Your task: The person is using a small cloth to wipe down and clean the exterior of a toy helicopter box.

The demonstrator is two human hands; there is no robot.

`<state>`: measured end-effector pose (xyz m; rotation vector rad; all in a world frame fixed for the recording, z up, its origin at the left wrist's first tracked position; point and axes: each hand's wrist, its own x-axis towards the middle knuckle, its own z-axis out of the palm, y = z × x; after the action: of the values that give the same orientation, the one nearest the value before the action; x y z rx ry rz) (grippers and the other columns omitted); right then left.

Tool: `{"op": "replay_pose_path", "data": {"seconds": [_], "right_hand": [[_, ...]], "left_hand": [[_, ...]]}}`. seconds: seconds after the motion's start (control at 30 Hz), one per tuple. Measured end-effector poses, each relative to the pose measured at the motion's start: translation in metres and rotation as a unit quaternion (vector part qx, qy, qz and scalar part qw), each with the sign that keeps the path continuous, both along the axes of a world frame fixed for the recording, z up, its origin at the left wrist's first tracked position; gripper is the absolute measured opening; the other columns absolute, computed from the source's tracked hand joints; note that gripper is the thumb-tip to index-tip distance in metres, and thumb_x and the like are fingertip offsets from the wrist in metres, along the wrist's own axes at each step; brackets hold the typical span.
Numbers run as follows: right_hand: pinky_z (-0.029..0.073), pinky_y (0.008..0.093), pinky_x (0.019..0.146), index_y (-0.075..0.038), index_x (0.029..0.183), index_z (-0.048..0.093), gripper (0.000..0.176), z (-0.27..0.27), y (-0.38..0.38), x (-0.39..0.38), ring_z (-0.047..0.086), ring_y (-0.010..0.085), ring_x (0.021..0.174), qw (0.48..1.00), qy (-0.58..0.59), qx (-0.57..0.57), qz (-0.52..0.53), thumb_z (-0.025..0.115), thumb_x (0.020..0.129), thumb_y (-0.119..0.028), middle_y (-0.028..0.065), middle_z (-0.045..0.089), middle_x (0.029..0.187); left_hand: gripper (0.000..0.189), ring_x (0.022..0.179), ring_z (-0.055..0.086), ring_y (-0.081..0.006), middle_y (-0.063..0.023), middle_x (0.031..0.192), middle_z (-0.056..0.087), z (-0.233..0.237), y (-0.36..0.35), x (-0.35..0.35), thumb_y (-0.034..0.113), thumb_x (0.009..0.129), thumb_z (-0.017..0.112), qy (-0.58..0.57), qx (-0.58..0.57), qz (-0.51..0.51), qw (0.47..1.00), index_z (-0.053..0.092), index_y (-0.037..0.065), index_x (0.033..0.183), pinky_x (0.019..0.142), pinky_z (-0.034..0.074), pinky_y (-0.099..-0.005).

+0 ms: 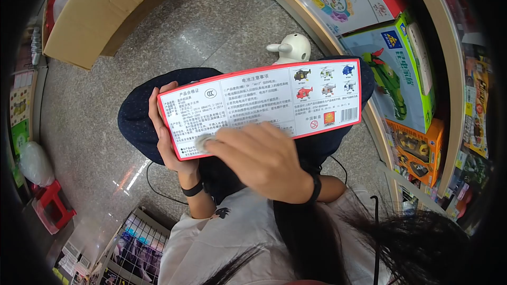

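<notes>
A long red-edged box (259, 97) lies across the lap, its white printed face up, with small helicopter pictures and a barcode at its right end. My left hand (168, 137) grips the box's left end, fingers wrapped round the edge. Over the lower left part of that face is my right hand (259, 155), its fingers pressed together on a small whitish wad (203, 143) that touches the printed text. The wad is partly hidden by the fingers.
Shelves with toy boxes, among them a green box (391, 68) and an orange box (417, 148), curve along the right. A cardboard box (105, 10) stands at the upper left. Beyond the knees is a white toy (293, 48). A red stool (54, 206) sits at the lower left.
</notes>
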<state>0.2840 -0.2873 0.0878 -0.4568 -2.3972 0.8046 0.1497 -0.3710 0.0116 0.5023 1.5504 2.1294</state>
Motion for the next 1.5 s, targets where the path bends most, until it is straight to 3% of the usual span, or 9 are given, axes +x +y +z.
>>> {"op": "replay_pose_path", "data": {"seconds": [0.17, 0.3, 0.47, 0.67, 0.97, 1.17, 1.3, 1.37, 1.5], "right_hand": [[0.04, 0.0302, 0.059, -0.012, 0.1, 0.07, 0.028, 0.001, 0.021, 0.04, 0.055, 0.0149, 0.068, 0.997, -0.034, 0.029, -0.066, 0.067, 0.073, -0.006, -0.0015, 0.063, 0.091], [0.046, 0.0332, 0.063, -0.007, 0.093, 0.071, 0.025, 0.015, 0.041, 0.081, 0.061, 0.0229, 0.075, 0.986, -0.074, 0.01, -0.147, 0.076, 0.07, -0.001, 0.0062, 0.066, 0.09], [0.05, 0.0335, 0.073, -0.001, 0.095, 0.071, 0.023, 0.018, 0.053, 0.125, 0.064, 0.0281, 0.082, 0.948, -0.1, -0.009, -0.301, 0.072, 0.073, 0.006, 0.0141, 0.066, 0.093], [0.05, 0.0328, 0.076, 0.001, 0.092, 0.07, 0.017, 0.011, 0.061, 0.115, 0.065, 0.0278, 0.085, 0.939, -0.062, 0.003, -0.338, 0.073, 0.076, 0.004, 0.0158, 0.066, 0.093], [0.049, 0.0318, 0.076, 0.002, 0.094, 0.068, 0.013, 0.003, 0.085, 0.091, 0.065, 0.028, 0.083, 0.929, -0.026, 0.049, -0.365, 0.07, 0.081, 0.002, 0.0158, 0.065, 0.091], [0.05, 0.0354, 0.073, -0.001, 0.092, 0.066, 0.012, -0.001, 0.087, 0.048, 0.064, 0.029, 0.081, 0.918, -0.031, 0.102, -0.382, 0.07, 0.081, -0.001, 0.0121, 0.065, 0.091], [0.049, 0.0364, 0.066, -0.005, 0.096, 0.066, 0.021, -0.006, 0.063, 0.015, 0.061, 0.0258, 0.076, 0.946, -0.003, 0.131, -0.295, 0.068, 0.076, 0.0, 0.0092, 0.063, 0.088], [0.051, 0.0367, 0.07, -0.003, 0.099, 0.066, 0.021, 0.002, 0.041, 0.0, 0.064, 0.0281, 0.082, 0.965, -0.051, 0.079, -0.244, 0.068, 0.079, 0.002, 0.0124, 0.065, 0.094], [0.048, 0.0318, 0.063, 0.0, 0.105, 0.066, 0.031, -0.002, -0.012, -0.03, 0.061, 0.0209, 0.078, 0.988, -0.031, 0.085, -0.128, 0.066, 0.074, -0.002, 0.0096, 0.064, 0.096]], "left_hand": [[0.074, 0.131, 0.043, -0.0339, -0.0271, 0.14, 0.042, -0.001, -0.001, -0.002, 0.042, 0.088, 0.036, 0.035, -0.012, -0.017, 0.999, 0.026, -0.002, 0.147, 0.111, 0.03, -0.0444], [0.075, 0.131, 0.043, -0.0339, -0.0278, 0.14, 0.042, -0.002, -0.003, -0.002, 0.043, 0.088, 0.037, 0.045, -0.02, -0.017, 0.999, 0.026, -0.002, 0.147, 0.112, 0.03, -0.0445], [0.071, 0.136, 0.039, -0.0374, -0.026, 0.144, 0.039, -0.002, -0.006, -0.004, 0.038, 0.09, 0.033, 0.064, -0.026, -0.041, 0.997, 0.022, 0.001, 0.15, 0.114, 0.028, -0.0478], [0.078, 0.13, 0.044, -0.0299, -0.0255, 0.14, 0.043, 0.007, 0.0, -0.001, 0.043, 0.087, 0.041, 0.011, -0.018, -0.014, 1.0, 0.024, -0.002, 0.148, 0.111, 0.031, -0.0402], [0.08, 0.131, 0.044, -0.0294, -0.024, 0.141, 0.042, 0.009, 0.0, -0.001, 0.041, 0.085, 0.042, 0.001, -0.019, -0.03, 0.999, 0.022, -0.003, 0.149, 0.111, 0.03, -0.0399], [0.081, 0.13, 0.044, -0.0295, -0.0238, 0.141, 0.042, 0.007, 0.0, -0.005, 0.042, 0.084, 0.043, 0.002, -0.023, -0.032, 0.999, 0.022, -0.003, 0.148, 0.111, 0.03, -0.04], [0.081, 0.129, 0.045, -0.0295, -0.0239, 0.14, 0.043, 0.007, 0.001, -0.003, 0.042, 0.084, 0.043, -0.004, -0.011, -0.024, 1.0, 0.024, -0.003, 0.148, 0.111, 0.031, -0.0399], [0.08, 0.128, 0.045, -0.0296, -0.0242, 0.139, 0.043, 0.007, 0.003, -0.004, 0.043, 0.084, 0.043, -0.007, -0.008, -0.022, 1.0, 0.025, -0.003, 0.147, 0.11, 0.031, -0.04], [0.08, 0.127, 0.045, -0.0301, -0.0248, 0.138, 0.044, 0.007, 0.004, -0.002, 0.044, 0.083, 0.044, -0.005, -0.007, -0.012, 1.0, 0.027, -0.001, 0.146, 0.109, 0.033, -0.0404]]}}
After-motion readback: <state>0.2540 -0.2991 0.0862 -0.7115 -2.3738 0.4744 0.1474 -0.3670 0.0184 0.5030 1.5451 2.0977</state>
